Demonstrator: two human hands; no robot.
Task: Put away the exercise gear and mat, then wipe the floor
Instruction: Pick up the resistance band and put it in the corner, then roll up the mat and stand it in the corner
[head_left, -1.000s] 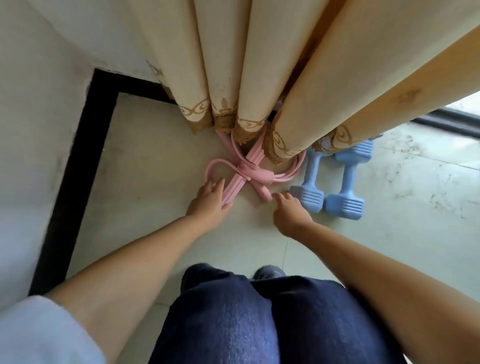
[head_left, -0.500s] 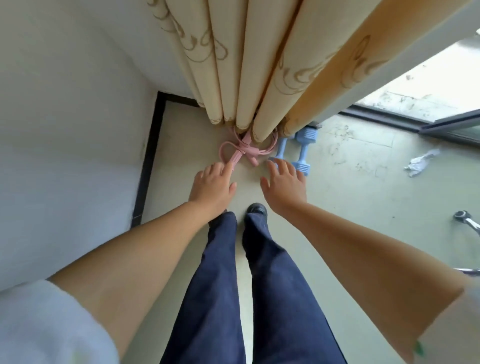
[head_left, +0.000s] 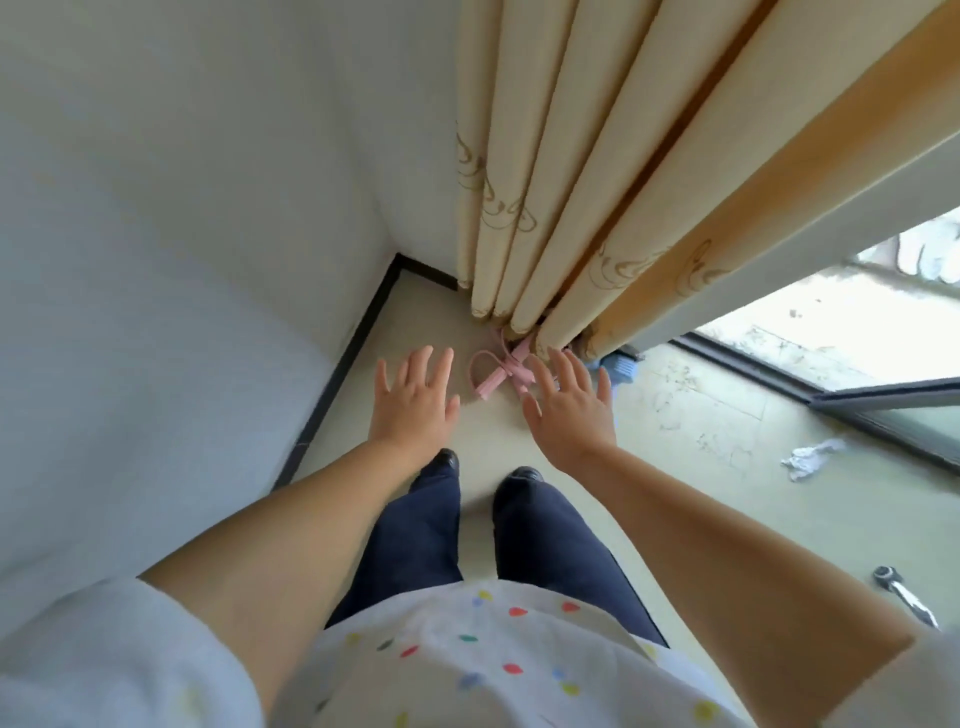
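A pink resistance band (head_left: 492, 375) lies on the pale floor in the corner, partly tucked under the hem of the yellow curtain (head_left: 582, 218). Just right of it a blue dumbbell (head_left: 619, 366) peeks out from behind the curtain; most of it is hidden. My left hand (head_left: 415, 402) hovers above the floor left of the band, fingers spread, holding nothing. My right hand (head_left: 569, 408) hovers to the band's right, also spread and empty, covering part of the band's right loop.
White walls with a black baseboard (head_left: 343, 374) close the corner on the left. A sliding door track (head_left: 810, 395) runs at the right. A crumpled white cloth (head_left: 808, 457) lies on the floor, and a metal piece (head_left: 904, 597) shows at the right edge. My shoes (head_left: 519, 475) stand below the hands.
I have risen from a crouch to standing. Both hands let go of the pink band and lifted away from it, fingers spreading. The band and dumbbells stay by the curtain.
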